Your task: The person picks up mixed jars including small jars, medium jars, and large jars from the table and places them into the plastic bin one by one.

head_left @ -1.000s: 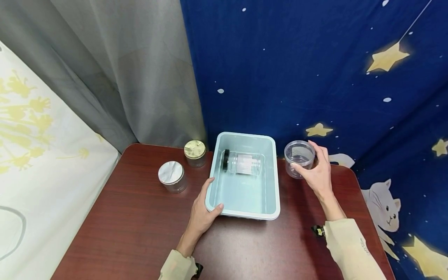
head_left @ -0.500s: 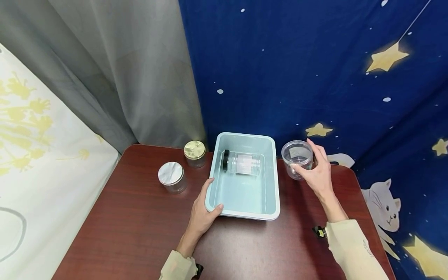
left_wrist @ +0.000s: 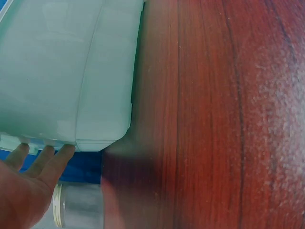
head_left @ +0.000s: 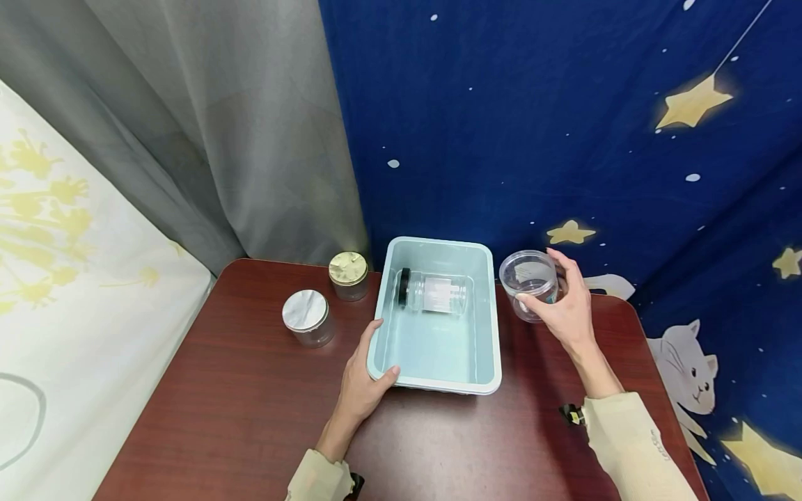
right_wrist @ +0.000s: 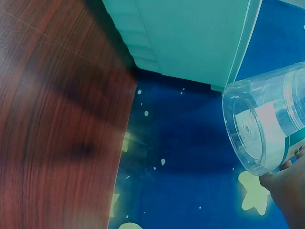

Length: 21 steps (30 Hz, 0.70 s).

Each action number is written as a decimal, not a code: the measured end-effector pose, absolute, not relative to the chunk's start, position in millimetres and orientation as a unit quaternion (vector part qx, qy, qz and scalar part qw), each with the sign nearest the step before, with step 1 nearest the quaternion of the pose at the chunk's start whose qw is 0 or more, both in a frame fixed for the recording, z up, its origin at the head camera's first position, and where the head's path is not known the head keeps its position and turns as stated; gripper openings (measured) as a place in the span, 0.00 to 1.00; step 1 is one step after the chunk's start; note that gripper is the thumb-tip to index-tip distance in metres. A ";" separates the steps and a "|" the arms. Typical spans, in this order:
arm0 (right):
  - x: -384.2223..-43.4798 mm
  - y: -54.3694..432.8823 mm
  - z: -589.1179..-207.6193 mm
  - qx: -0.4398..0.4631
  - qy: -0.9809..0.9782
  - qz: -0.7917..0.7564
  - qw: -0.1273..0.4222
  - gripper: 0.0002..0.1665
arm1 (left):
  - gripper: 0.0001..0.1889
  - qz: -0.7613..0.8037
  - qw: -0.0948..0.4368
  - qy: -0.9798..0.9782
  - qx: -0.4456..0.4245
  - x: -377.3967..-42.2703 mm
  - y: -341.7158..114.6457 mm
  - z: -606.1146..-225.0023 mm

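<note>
A pale blue plastic tub (head_left: 432, 355) stands in the middle of the table's far side. My left hand (head_left: 362, 383) grips its front left corner, thumb over the front rim and fingers along the left side. In the left wrist view three fingertips (left_wrist: 64, 151) touch the tub's edge. My right hand (head_left: 567, 306) holds a clear plastic jar (head_left: 529, 282) just right of the tub, thumb on the near side and fingers round the far side. The right wrist view shows the jar's bottom (right_wrist: 248, 133), raised off the table and tilted. Inside the tub a black-capped clear jar (head_left: 435, 292) lies on its side.
Left of the tub stand two lidded jars, one with a silver lid (head_left: 305, 310) and one with a gold lid (head_left: 348, 268). A blue curtain (head_left: 438, 104) and a grey curtain (head_left: 269, 139) hang behind the dark red wooden table (head_left: 238, 403).
My right hand has brought the clear jar slightly left toward the tub and turned it a little, so more of its label shows. My left hand and the tub stay put.
</note>
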State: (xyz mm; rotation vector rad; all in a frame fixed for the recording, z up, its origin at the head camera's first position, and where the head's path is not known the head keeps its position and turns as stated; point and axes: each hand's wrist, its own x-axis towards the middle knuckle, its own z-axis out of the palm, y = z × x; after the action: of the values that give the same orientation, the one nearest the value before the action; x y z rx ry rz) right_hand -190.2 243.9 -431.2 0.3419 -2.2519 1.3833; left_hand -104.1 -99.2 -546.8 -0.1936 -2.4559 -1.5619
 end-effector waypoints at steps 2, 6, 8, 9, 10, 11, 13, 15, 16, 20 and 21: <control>-191.6 244.4 -434.2 0.125 -0.818 0.510 0.235 0.52 | 0.47 -0.532 0.111 -0.837 -0.066 -103.8 -99.5 -547.0; -199.9 248.8 -444.4 0.135 -0.823 0.497 0.241 0.53 | 0.46 -0.530 0.111 -0.838 -0.064 -103.8 -99.8 -547.4; -204.7 252.3 -448.9 0.142 -0.829 0.481 0.247 0.55 | 0.46 -0.529 0.113 -0.839 -0.065 -104.2 -99.7 -547.0; -205.9 253.2 -449.7 0.146 -0.832 0.473 0.250 0.55 | 0.46 -0.528 0.114 -0.839 -0.066 -104.2 -99.7 -546.8; -206.5 253.7 -449.9 0.149 -0.834 0.467 0.252 0.56 | 0.46 -0.528 0.115 -0.839 -0.066 -104.2 -99.7 -546.7; -206.6 254.1 -450.0 0.151 -0.837 0.462 0.253 0.56 | 0.46 -0.529 0.116 -0.838 -0.067 -104.2 -99.7 -546.8; -205.9 254.2 -449.4 0.153 -0.839 0.457 0.252 0.56 | 0.46 -0.529 0.115 -0.838 -0.068 -104.0 -99.8 -546.7; -204.6 253.6 -448.3 0.151 -0.842 0.455 0.247 0.55 | 0.46 -0.530 0.115 -0.837 -0.070 -103.9 -99.8 -547.0; -203.9 253.1 -447.8 0.150 -0.844 0.454 0.243 0.55 | 0.46 -0.530 0.115 -0.838 -0.070 -103.8 -99.7 -547.1; -202.3 250.9 -445.6 0.147 -0.852 0.446 0.232 0.55 | 0.45 -0.529 0.117 -0.838 -0.071 -104.0 -99.6 -547.5; -202.1 250.4 -445.0 0.148 -0.853 0.444 0.231 0.55 | 0.45 -0.528 0.119 -0.838 -0.072 -104.1 -99.6 -548.2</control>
State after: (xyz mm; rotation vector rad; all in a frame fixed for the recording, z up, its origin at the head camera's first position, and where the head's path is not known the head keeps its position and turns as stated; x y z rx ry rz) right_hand -202.1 250.4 -445.0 0.4073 -2.3456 1.2221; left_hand -104.1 -99.6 -548.2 -0.2112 -2.4492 -1.5444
